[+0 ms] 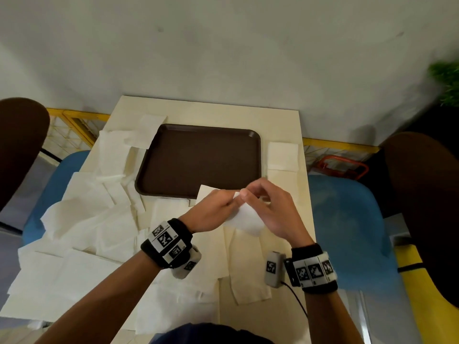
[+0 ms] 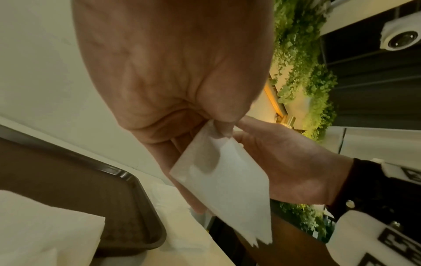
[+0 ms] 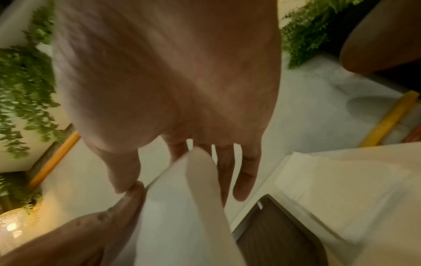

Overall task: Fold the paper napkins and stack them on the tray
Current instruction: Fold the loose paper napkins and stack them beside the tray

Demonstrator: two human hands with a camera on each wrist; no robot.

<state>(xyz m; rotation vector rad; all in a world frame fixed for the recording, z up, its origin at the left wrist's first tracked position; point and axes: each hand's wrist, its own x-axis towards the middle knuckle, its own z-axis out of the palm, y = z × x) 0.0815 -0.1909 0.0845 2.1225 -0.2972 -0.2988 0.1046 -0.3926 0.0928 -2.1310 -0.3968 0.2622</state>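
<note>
1. The brown tray sits at the far middle of the tabletop; its bed is bare but for the corner of one napkin lapping over its near rim.
2. Both hands hold a white paper napkin in the air just before the tray's near edge. The left hand pinches its top corner between thumb and curled fingers; the right hand pinches the same corner, its other fingers loosely extended.
3. Loose unfolded napkins cover the tabletop's left side; another napkin lies right of the tray.
4. Blue chairs flank the tabletop, and green foliage shows at far right.
</note>
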